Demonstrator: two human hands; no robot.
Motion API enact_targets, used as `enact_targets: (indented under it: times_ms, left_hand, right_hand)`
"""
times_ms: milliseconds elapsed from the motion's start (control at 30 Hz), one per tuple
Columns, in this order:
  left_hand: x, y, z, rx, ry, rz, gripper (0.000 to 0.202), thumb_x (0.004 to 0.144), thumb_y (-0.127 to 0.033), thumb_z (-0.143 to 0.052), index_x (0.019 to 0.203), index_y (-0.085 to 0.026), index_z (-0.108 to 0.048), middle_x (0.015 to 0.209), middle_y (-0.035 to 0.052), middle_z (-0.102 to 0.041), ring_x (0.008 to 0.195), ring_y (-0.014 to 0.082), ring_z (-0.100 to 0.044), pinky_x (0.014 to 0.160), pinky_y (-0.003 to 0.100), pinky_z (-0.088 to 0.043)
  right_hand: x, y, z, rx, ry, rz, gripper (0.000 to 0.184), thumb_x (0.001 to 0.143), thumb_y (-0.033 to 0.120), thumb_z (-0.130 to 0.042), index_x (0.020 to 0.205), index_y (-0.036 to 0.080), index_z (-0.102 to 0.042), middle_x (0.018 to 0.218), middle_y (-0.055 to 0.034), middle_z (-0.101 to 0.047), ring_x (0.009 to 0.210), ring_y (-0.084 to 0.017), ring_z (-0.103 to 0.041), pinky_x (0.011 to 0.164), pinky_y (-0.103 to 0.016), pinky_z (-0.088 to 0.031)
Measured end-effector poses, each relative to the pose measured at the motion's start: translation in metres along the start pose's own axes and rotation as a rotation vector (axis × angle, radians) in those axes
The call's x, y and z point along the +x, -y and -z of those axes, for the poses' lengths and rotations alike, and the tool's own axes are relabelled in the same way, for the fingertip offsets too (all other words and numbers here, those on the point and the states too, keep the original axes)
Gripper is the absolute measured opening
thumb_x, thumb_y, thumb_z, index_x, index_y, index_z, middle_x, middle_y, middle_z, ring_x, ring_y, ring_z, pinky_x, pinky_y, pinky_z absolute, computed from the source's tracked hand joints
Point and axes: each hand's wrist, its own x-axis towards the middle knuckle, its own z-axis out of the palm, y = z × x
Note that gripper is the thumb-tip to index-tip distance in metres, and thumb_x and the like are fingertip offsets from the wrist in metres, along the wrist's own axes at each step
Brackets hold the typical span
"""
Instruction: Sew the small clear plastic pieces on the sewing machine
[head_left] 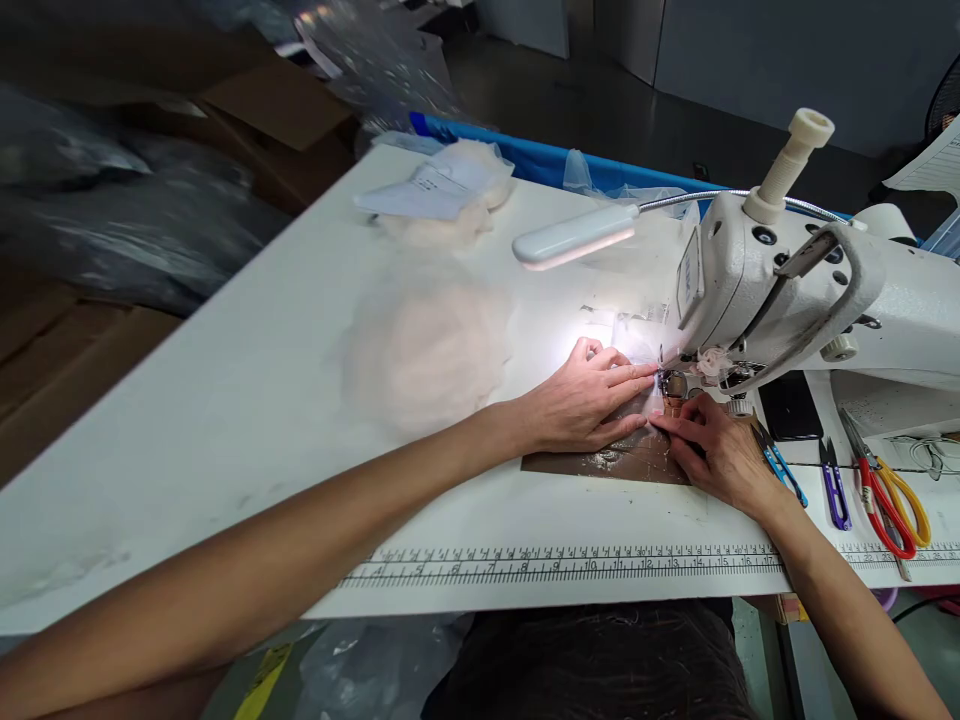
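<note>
Running forward, sheer fabric (636, 337) passes beneath left hand (596, 398).

This is a sewing workshop, as shown by the sewing machine (720, 265) with its lamp (576, 238), the white table (225, 460) with a ruler (525, 567) along its edge, the snips (835, 490), scissors (871, 480), boxes (279, 102) and plastic bags (142, 235) around.
</note>
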Motion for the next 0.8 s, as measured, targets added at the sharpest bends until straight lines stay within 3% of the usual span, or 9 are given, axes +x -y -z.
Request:
enact_targets:
  times_ms: [300, 800]
  left_hand:
    - [-0.0033, 0.0014, -0.0062, -0.111, -0.042, 0.018, 0.042, 0.098, -0.036, -0.038, 0.13, -0.015, -0.057, 0.129, 0.0167, -0.062, 0.104, 0.0325, -0.057, 0.085, 0.048, -0.035]
    - [-0.0015, -0.0013, -0.0058, -0.021, -0.044, 0.0, 0.042, 0.099, -0.033, -0.034, 0.126, -0.011, -0.057, 0.131, 0.018, -0.06, 0.101, 0.031, -0.056, 0.079, 0.044, -0.037]
  right_hand:
    - [-0.0003, 0.0012, 0.0006, 0.008, -0.016, -0.007, 0.038, 0.09, 0.018, -0.055, 0.125, 0.029, -0.067, 0.105, -0.008, -0.064, 0.074, -0.016, -0.06, 0.063, -0.025, -0.048]
    - [-0.0016, 0.0009, -0.0027, -0.023, -0.043, 0.004, 0.034, 0.092, 0.02, -0.053, 0.121, 0.027, -0.069, 0.104, -0.0084, -0.063, 0.074, -0.016, -0.061, 0.064, -0.025, -0.05]
